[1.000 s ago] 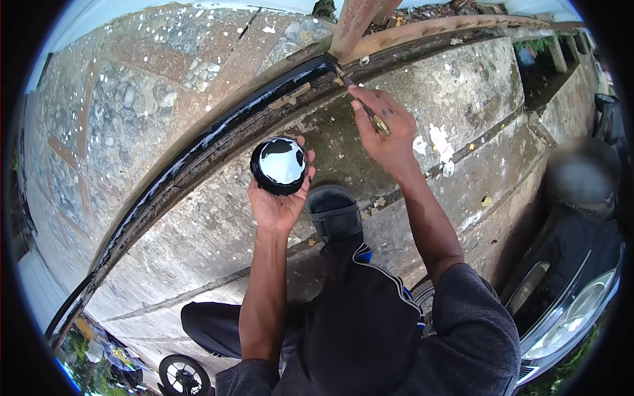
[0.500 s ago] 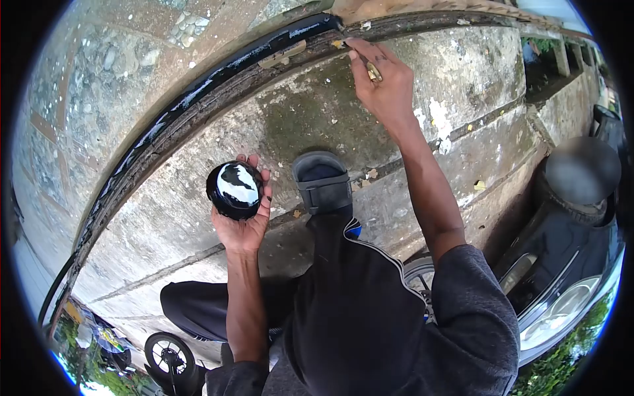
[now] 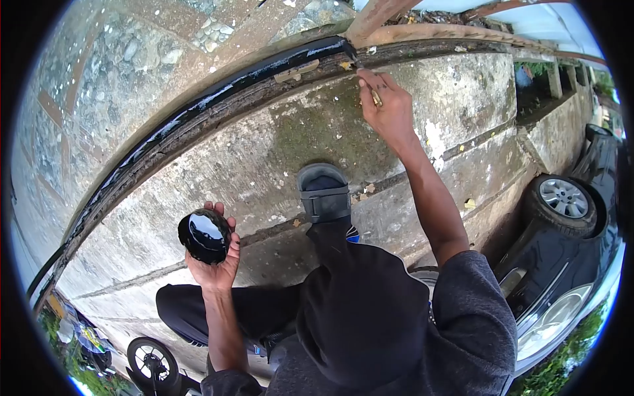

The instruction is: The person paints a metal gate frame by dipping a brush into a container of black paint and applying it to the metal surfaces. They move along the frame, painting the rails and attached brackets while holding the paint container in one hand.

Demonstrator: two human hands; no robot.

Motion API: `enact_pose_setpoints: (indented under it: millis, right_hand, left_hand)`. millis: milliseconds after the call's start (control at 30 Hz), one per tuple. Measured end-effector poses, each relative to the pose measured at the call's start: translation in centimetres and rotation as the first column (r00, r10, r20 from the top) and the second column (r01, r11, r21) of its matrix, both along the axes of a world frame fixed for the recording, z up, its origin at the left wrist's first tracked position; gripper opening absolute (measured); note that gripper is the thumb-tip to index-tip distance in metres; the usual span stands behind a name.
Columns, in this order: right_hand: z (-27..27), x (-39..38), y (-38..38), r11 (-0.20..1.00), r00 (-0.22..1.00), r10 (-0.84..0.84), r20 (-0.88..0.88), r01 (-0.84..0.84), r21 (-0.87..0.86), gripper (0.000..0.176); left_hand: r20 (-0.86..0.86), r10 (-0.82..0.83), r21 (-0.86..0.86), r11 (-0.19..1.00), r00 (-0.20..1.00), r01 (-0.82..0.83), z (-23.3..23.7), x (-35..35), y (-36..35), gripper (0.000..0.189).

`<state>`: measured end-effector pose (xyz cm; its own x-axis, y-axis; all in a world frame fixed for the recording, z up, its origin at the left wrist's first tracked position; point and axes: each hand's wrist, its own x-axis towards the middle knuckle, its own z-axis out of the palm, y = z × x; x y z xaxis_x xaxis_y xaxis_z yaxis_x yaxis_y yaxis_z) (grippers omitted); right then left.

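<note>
My left hand (image 3: 219, 269) cups a round container of glossy black paint (image 3: 203, 236) from below, its fingers wrapped round the right side; dark smudges mark the fingertips. Further up, my right hand (image 3: 391, 113) pinches a paintbrush (image 3: 376, 97), whose handle end shows between the fingers. The dark bristles meet the upper right end of a long curved bar (image 3: 264, 65), close to a reddish-brown post. Wet-looking black paint with bright reflections covers this bar, which runs down to the lower left.
The reddish-brown post (image 3: 376, 20) rises at the top. A stone-patterned wall (image 3: 119, 59) lies beyond the bar. My sandalled foot (image 3: 325, 195) rests on the stained concrete (image 3: 251, 158). A dark car (image 3: 561, 264) stands at right, a motorcycle wheel (image 3: 153, 363) at lower left.
The view has shifted, bringing the post and the car's wheel into sight. My left hand with the paint container sits lower and further left. The brush stays at the bar's upper end.
</note>
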<state>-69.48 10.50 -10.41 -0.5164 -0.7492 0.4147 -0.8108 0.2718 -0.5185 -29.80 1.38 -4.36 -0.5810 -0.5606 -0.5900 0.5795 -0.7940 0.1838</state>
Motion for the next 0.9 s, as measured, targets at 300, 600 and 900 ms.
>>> enact_pose_setpoints:
  millis: [300,600,900]
  right_hand:
    - [0.6,0.5,-0.2,0.999,0.999,0.011,-0.049,-0.01,0.034,0.019]
    - [2.9,0.7,-2.7,1.0,0.996,0.024,-0.087,-0.026,-0.016,0.018]
    - [3.4,1.4,-2.3,0.996,0.989,0.083,-0.121,-0.08,0.028,0.017]
  left_hand:
    - [-0.047,0.078,-0.041,0.996,0.996,-0.08,-1.4,5.1,-0.3,0.054]
    - [-0.101,0.156,-0.01,0.988,0.983,-0.157,-1.4,4.9,-0.1,0.056]
    - [-0.154,0.175,-0.006,0.984,0.972,-0.178,-1.3,5.2,-0.1,0.059]
